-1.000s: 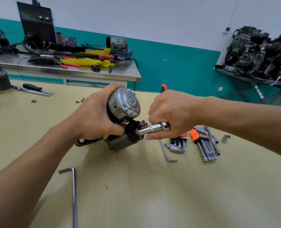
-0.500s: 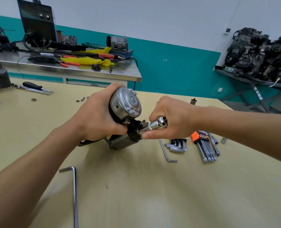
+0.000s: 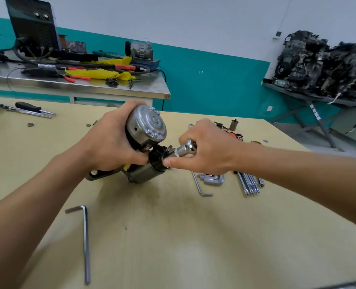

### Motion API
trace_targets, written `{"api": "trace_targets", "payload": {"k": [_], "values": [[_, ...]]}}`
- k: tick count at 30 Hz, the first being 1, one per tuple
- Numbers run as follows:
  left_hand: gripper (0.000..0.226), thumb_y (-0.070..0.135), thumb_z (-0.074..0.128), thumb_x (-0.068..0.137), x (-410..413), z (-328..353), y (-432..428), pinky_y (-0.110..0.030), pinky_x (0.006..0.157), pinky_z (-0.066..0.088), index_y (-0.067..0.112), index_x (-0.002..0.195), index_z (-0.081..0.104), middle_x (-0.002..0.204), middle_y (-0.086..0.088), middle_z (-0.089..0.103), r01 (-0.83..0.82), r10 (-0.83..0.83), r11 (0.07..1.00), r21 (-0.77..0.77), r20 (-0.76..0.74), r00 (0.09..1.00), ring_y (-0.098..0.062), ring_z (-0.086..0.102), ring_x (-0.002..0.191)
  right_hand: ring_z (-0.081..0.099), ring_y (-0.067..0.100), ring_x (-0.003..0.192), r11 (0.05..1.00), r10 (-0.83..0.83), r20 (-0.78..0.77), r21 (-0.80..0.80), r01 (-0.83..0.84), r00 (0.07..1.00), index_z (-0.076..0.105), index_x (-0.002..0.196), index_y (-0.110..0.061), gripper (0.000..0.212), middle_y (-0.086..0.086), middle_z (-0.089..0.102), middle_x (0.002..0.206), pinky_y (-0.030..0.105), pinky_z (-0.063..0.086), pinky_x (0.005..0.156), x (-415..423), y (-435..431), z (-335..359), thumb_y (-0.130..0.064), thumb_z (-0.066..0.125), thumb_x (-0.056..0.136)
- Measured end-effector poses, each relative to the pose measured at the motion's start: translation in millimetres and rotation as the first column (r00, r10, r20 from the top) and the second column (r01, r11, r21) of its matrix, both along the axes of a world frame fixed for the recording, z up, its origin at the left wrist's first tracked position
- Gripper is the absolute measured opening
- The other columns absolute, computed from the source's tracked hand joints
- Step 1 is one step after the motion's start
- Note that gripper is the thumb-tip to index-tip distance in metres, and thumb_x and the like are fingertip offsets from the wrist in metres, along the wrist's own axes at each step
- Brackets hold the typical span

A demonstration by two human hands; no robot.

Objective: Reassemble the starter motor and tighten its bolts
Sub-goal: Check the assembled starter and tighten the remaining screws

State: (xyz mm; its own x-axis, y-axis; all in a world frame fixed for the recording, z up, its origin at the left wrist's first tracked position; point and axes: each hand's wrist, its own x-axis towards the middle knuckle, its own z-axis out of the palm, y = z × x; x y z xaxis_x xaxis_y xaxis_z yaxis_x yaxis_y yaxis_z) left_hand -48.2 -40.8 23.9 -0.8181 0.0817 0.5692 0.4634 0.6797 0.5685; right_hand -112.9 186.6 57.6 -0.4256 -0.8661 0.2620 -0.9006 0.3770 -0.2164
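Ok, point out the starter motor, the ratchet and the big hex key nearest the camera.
starter motor (image 3: 150,124): head view, silver end cap.
ratchet (image 3: 188,147): head view, chrome head.
big hex key (image 3: 86,247): head view, long shank.

Workshop: tool-strewn workbench (image 3: 193,236), engine parts (image 3: 327,65)

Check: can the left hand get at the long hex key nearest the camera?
Probably not yet: the left hand grips the starter motor. The long hex key lies uncovered with nothing between, so only the full grip hinders.
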Motion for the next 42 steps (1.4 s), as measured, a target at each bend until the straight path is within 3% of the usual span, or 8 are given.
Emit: {"api": "trace_targets", "payload": {"k": [4, 20, 24, 27, 30, 33, 37, 42], "values": [[0.093, 0.042, 0.078, 0.041, -3, 0, -3, -0.006, 0.08, 0.047, 0.041, 0.128, 0.044, 0.107, 0.021, 0.064, 0.032, -0.033, 0.999, 0.007, 0.031, 0.999, 0.002, 0.063, 0.101, 0.044, 0.029, 0.047, 0.892, 0.451, -0.497, 0.281, -0.353, 0.742, 0.051, 0.054, -0.013, 0.054, 0.006, 0.051, 0.05, 0.04, 0.042, 0.05, -13, -19, 28, -0.052, 0.064, 0.088], [0.082, 0.046, 0.078, 0.043, -1, -2, 4, -0.005, 0.071, 0.047, 0.054, 0.116, 0.041, 0.104, 0.03, 0.062, -0.004, 0.003, 1.0, -0.012, -0.04, 0.999, 0.006, 0.063, 0.096, 0.036, 0.022, 0.041, 0.945, 0.326, -0.429, 0.153, -0.287, 0.842, 0.041, 0.051, -0.02, 0.051, 0.0, 0.041, 0.043, 0.029, 0.029, 0.046, -12, -8, 11, -0.045, 0.068, 0.087], [0.083, 0.042, 0.078, 0.041, 0, 6, -6, -0.004, 0.07, 0.045, 0.054, 0.115, 0.042, 0.1, 0.026, 0.063, -0.012, 0.014, 0.999, -0.031, 0.048, 0.999, 0.005, 0.062, 0.093, 0.042, 0.025, 0.043, 0.914, 0.406, -0.533, 0.248, -0.322, 0.743, 0.051, 0.053, -0.013, 0.05, 0.0, 0.046, 0.047, 0.03, 0.027, 0.054, -15, -1, 26, -0.043, 0.068, 0.089], [0.086, 0.041, 0.078, 0.04, -5, 12, -17, -0.007, 0.068, 0.048, 0.046, 0.119, 0.045, 0.099, 0.018, 0.065, -0.032, 0.037, 0.999, -0.041, 0.143, 0.989, 0.003, 0.063, 0.092, 0.039, 0.022, 0.043, 0.963, 0.27, -0.514, 0.142, -0.23, 0.814, 0.05, 0.053, -0.015, 0.052, -0.002, 0.043, 0.046, 0.028, 0.026, 0.054, -17, 25, 34, -0.048, 0.062, 0.091], [0.081, 0.041, 0.077, 0.039, -10, 19, -28, -0.015, 0.07, 0.051, 0.041, 0.115, 0.05, 0.097, 0.015, 0.066, -0.035, 0.05, 0.997, -0.07, 0.231, 0.972, 0.001, 0.064, 0.087, 0.034, 0.013, 0.043, 0.992, -0.128, -0.294, -0.053, 0.117, 0.947, 0.048, 0.055, -0.017, 0.055, -0.007, 0.039, 0.046, 0.027, 0.03, 0.051, -8, 49, 22, -0.062, 0.055, 0.087], [0.072, 0.038, 0.077, 0.04, -20, 28, -33, -0.025, 0.07, 0.055, 0.037, 0.109, 0.054, 0.095, 0.011, 0.067, -0.001, 0.044, 0.993, -0.116, 0.373, 0.927, -0.005, 0.066, 0.081, 0.034, 0.008, 0.044, 0.837, -0.459, 0.203, -0.227, 0.498, 0.865, 0.05, 0.065, -0.013, 0.052, -0.01, 0.038, 0.048, 0.02, 0.03, 0.046, 1, 51, 3, -0.059, 0.062, 0.087], [0.064, 0.036, 0.078, 0.044, -40, 38, -25, -0.028, 0.067, 0.054, 0.032, 0.103, 0.054, 0.096, 0.006, 0.067, 0.114, 0.039, 0.964, -0.24, 0.553, 0.832, -0.014, 0.067, 0.083, 0.033, 0.009, 0.041, 0.595, -0.18, 0.949, -0.104, 0.797, 0.258, 0.051, 0.084, -0.011, 0.022, 0.0, 0.043, 0.06, 0.022, 0.025, 0.037, 9, 36, -22, -0.024, 0.06, 0.1], [0.053, 0.031, 0.083, 0.053, -63, 39, -5, -0.026, 0.064, 0.05, 0.033, 0.098, 0.055, 0.096, 0.006, 0.066, 0.226, 0.081, 0.906, -0.357, 0.672, 0.736, -0.015, 0.065, 0.084, 0.046, 0.015, 0.044, 0.507, -0.001, 0.994, -0.096, 0.856, 0.112, 0.055, 0.087, -0.005, 0.015, 0.008, 0.051, 0.065, 0.025, 0.04, 0.039, 12, 13, -44, -0.007, 0.051, 0.101]]}}
